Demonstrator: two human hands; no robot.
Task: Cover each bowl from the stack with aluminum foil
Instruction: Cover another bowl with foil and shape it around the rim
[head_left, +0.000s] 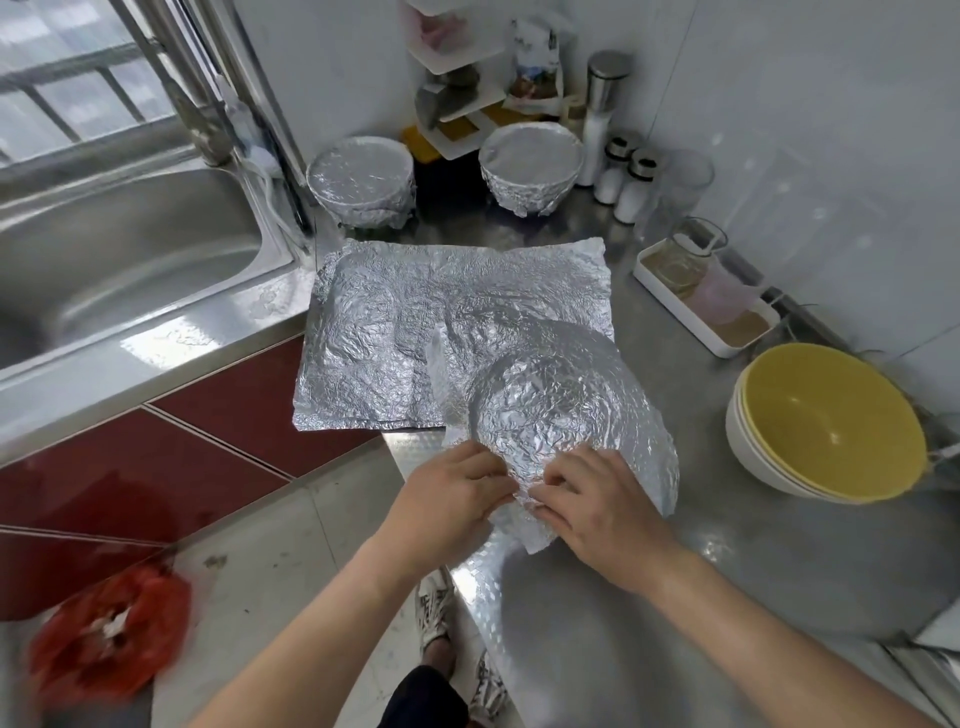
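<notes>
At the near edge of the counter (727, 571), the fingers (491, 475) of the left hand (452, 501) are bent and held close together, their tips pinching a crumpled fold of foil (561, 410). The right hand (602, 519) faces it just to the right, its fingers (558, 480) likewise curled and close, pinching the same near fold. The two sets of fingertips almost touch. Both palms face down.

The foil spreads away from the hands as a wrinkled round dome over a bowl, which is itself hidden beneath it. A loose corner of the foil lies flat on the counter under the right hand.

Farther off and to the left, a flat sheet (395, 332) of foil lies on the counter, with the domed foil overlapping its near right corner. Beyond it, at the far edge, stand two covered bowls (363, 179), apart from each other. To the right, well apart from the hands, sits the stack (826, 426) of bare bowls, yellow inside. A tray (670, 291) lies beyond the stack and shakers (623, 182) beyond that. A sink (130, 249) lies at far left.
</notes>
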